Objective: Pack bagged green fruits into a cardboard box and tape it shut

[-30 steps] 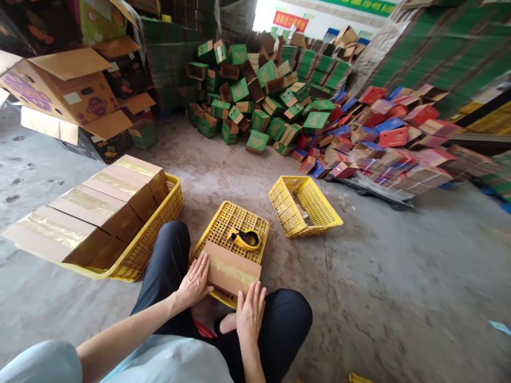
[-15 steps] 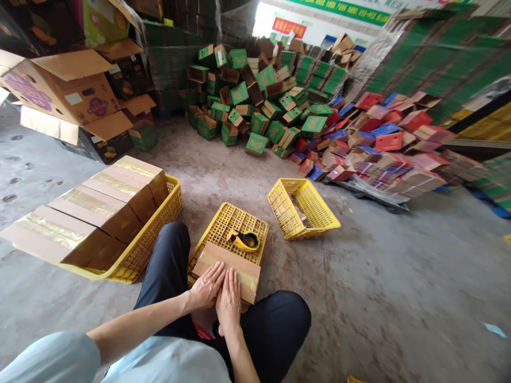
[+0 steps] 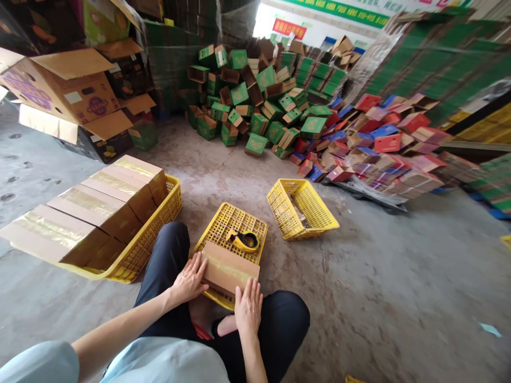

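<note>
A brown cardboard box (image 3: 227, 267) with clear yellowish tape along its top lies on an upturned yellow plastic crate (image 3: 215, 226) between my knees. At the box's left end rests my left hand (image 3: 190, 279), fingers stretched out and touching it. My right hand (image 3: 248, 306) lies flat against the right end, its fingers extended over the edge. Neither hand grips anything. Just beyond the box, a yellow and black tape dispenser (image 3: 243, 240) sits on the crate.
To the left, a yellow basket (image 3: 139, 252) holds several taped cardboard boxes (image 3: 98, 197). Another yellow basket (image 3: 303, 210) stands ahead on the right. Green boxes (image 3: 255, 106) and red and blue boxes (image 3: 383, 141) lie heaped behind. Large open cartons (image 3: 72, 90) are stacked at far left.
My hands have moved apart from the middle of the box, the left to its left end and the right to its right end. The box and tape dispenser have stayed in place.
</note>
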Available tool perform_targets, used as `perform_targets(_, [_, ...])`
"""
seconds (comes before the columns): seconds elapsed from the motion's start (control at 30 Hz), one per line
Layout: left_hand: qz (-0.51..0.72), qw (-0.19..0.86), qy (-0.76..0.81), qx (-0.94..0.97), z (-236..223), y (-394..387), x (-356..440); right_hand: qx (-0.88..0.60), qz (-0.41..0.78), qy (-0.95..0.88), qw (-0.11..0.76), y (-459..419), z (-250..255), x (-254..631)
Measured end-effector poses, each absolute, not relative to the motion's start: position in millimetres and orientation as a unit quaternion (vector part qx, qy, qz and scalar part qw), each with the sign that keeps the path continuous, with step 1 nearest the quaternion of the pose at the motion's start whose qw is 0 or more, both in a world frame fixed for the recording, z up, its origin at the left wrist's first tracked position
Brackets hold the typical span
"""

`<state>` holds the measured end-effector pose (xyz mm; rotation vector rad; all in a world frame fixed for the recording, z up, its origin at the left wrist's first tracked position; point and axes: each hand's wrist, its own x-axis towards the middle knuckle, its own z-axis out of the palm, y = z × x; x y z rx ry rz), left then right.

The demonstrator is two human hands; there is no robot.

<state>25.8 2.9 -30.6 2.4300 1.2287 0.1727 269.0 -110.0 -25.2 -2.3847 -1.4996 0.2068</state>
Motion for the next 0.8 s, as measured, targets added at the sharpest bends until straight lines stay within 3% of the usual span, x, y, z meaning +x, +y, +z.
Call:
perform_targets(0.53, [0.031,0.230,0.363,0.903,-22,27,77,-0.731,0.169,-0.655,0.096,-37,-6,226])
perform_targets(0.8, [0.068,0.233,0.395,0.886,-30,45,51,-0.803,0.143,-0.565,0.124,-67,-11,283])
